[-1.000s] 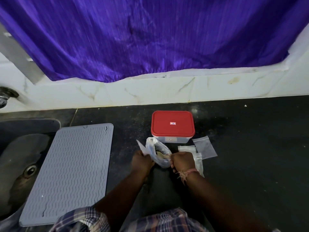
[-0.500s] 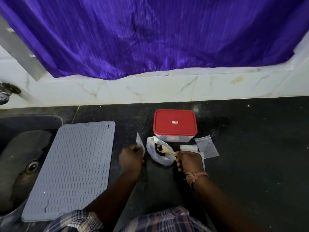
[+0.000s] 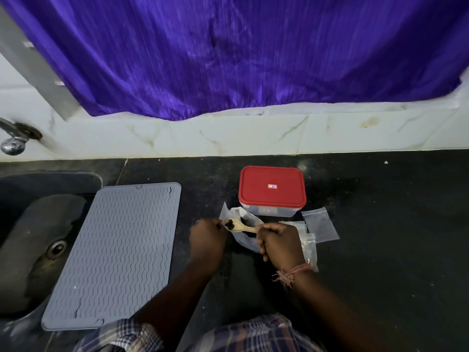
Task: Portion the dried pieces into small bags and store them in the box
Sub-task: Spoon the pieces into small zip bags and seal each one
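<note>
1. Right hand (image 3: 279,241) grips wooden spoon (image 3: 238,226) loaded with dark dried pieces (image 3: 229,224).
2. Left hand (image 3: 206,237) pinches small bag (image 3: 224,213), just left of the spoon.
3. Source bag (image 3: 247,241) lies between the hands; spare bags (image 3: 319,224) to the right, unfilled.
4. Box (image 3: 272,190) just beyond, lid on; nothing seems stored yet.

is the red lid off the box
No, the red lid sits closed on the box behind the hands.

Bare counter (image 3: 380,250) lies open rightward; the lidded box (image 3: 272,190) and spare bags (image 3: 320,224) crowd the hands' far side.
</note>
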`<state>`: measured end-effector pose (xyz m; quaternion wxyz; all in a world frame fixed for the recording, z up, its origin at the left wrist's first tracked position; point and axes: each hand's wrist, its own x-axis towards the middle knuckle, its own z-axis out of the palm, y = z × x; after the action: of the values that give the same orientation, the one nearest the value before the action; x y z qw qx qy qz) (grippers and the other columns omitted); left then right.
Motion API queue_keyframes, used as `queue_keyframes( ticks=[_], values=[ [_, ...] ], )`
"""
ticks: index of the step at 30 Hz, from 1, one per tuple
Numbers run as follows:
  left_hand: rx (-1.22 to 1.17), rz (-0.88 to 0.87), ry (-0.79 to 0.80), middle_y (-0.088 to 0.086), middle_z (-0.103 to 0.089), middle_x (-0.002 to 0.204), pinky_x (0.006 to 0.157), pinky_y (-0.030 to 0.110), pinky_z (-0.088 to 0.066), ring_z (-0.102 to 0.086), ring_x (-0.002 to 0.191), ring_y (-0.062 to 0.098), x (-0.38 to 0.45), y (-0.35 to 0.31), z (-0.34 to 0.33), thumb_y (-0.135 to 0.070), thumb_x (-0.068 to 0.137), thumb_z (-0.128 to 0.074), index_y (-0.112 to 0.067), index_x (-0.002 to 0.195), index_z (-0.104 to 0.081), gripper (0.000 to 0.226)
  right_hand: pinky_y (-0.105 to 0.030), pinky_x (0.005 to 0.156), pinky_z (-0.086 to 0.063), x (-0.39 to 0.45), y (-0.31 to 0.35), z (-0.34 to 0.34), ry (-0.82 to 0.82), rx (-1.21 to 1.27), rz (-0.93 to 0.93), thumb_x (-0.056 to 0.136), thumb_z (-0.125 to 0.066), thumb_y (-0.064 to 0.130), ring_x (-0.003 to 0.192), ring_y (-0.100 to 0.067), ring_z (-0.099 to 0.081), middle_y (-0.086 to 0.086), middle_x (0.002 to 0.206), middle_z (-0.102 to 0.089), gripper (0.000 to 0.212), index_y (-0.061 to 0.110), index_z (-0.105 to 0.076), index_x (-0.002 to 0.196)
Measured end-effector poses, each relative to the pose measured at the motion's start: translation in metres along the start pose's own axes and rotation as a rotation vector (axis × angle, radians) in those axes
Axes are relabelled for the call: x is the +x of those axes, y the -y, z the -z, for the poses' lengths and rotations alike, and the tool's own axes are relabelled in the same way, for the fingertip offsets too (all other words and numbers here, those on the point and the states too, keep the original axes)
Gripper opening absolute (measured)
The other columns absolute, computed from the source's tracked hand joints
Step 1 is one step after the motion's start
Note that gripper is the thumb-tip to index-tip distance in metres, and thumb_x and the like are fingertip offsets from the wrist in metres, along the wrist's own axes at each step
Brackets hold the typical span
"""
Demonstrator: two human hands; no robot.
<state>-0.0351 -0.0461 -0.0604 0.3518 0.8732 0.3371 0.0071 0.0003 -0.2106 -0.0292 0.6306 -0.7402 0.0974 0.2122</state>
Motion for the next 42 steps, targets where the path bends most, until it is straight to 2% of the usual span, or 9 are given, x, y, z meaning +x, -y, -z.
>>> queue_keyframes(
  ticks=[12,15,21,23,26,29,32,37,42],
  values=[
    [-0.009,-0.029,0.098,0.007,-0.076,0.085,0.078,0.040,-0.061,-0.072,0.081,0.024,-0.005,-0.006,0.001,-0.011,0.093,-0.064,-0.011,0.088,-0.077,0.014,-0.039,0.061,-0.058,0.011,-0.015,-0.007,-0.091,-0.247,0.181,0.087,-0.063,0.019,0.054,-0.014,-0.063,0.003,0.060,-0.069,0.020,0.020,-0.078,0.074],
    [-0.033,-0.036,0.120,0.009,-0.075,0.078,0.072,0.036,-0.060,-0.072,0.076,0.026,-0.007,-0.007,-0.002,-0.011,0.090,-0.064,-0.009,0.083,-0.076,0.014,-0.028,0.067,-0.052,0.008,-0.016,-0.008,-0.140,-0.470,0.391,0.088,-0.064,0.016,0.068,-0.011,-0.065,0.003,0.074,-0.073,0.015,0.018,-0.078,0.083],
    [-0.175,0.035,0.035,0.002,-0.076,0.074,0.067,0.031,-0.053,-0.072,0.073,0.019,-0.010,-0.017,0.003,-0.017,0.089,-0.070,-0.012,0.082,-0.079,0.012,-0.031,0.058,-0.048,0.001,-0.024,-0.014,-0.017,-0.864,0.786,0.090,-0.044,0.025,0.072,-0.023,-0.065,-0.002,0.082,-0.067,0.021,0.017,-0.063,0.084],
    [-0.219,0.044,-0.005,-0.004,-0.075,0.081,0.068,0.026,-0.050,-0.070,0.075,0.012,-0.012,-0.020,0.007,-0.016,0.087,-0.073,-0.017,0.091,-0.078,0.007,-0.033,0.052,-0.052,0.005,-0.028,-0.016,-0.042,-0.994,0.857,0.087,-0.058,0.021,0.069,-0.024,-0.067,-0.002,0.085,-0.069,0.012,0.017,-0.067,0.094],
    [-0.250,0.102,0.015,-0.004,-0.073,0.085,0.066,0.019,-0.046,-0.069,0.079,0.012,-0.013,-0.022,0.010,-0.019,0.083,-0.079,-0.020,0.094,-0.073,0.012,-0.033,0.054,-0.056,0.008,-0.027,-0.017,-0.037,-1.091,0.910,0.075,-0.073,0.013,0.073,-0.023,-0.070,-0.003,0.090,-0.071,0.030,0.016,-0.070,0.104],
    [-0.249,0.157,0.061,-0.002,-0.076,0.080,0.049,0.007,-0.044,-0.069,0.064,0.005,-0.012,-0.017,0.012,-0.017,0.085,-0.078,-0.015,0.094,-0.077,0.009,-0.034,0.064,-0.059,0.008,-0.028,-0.017,-0.046,-1.123,0.977,0.076,-0.074,0.011,0.082,-0.023,-0.071,-0.005,0.098,-0.072,0.038,0.015,-0.069,0.113],
    [-0.279,0.172,0.063,-0.004,-0.077,0.074,0.061,0.021,-0.058,-0.073,0.062,0.006,-0.011,-0.011,0.014,-0.014,0.089,-0.074,-0.018,0.092,-0.078,0.006,-0.035,0.064,-0.059,0.010,-0.032,-0.015,-0.054,-1.071,0.994,0.080,-0.068,0.012,0.084,-0.024,-0.070,-0.005,0.101,-0.071,0.037,0.016,-0.069,0.116],
    [-0.307,0.195,0.033,-0.001,-0.076,0.067,0.060,0.024,-0.055,-0.071,0.055,0.003,-0.003,-0.014,0.016,-0.018,0.085,-0.079,-0.012,0.085,-0.074,0.008,-0.029,0.066,-0.056,0.006,-0.020,-0.011,-0.079,-0.946,1.011,0.087,-0.049,0.020,0.081,-0.020,-0.068,-0.003,0.093,-0.070,0.032,0.014,-0.072,0.109],
    [-0.393,0.319,0.060,0.004,-0.077,0.076,0.052,0.020,-0.049,-0.069,0.052,0.004,0.006,-0.009,0.020,-0.018,0.093,-0.070,-0.009,0.092,-0.074,0.010,-0.027,0.070,-0.053,0.002,-0.009,0.001,-0.164,-0.522,0.810,0.092,-0.055,0.021,0.078,-0.009,-0.066,0.004,0.085,-0.072,0.020,0.016,-0.075,0.094]
  ],
)
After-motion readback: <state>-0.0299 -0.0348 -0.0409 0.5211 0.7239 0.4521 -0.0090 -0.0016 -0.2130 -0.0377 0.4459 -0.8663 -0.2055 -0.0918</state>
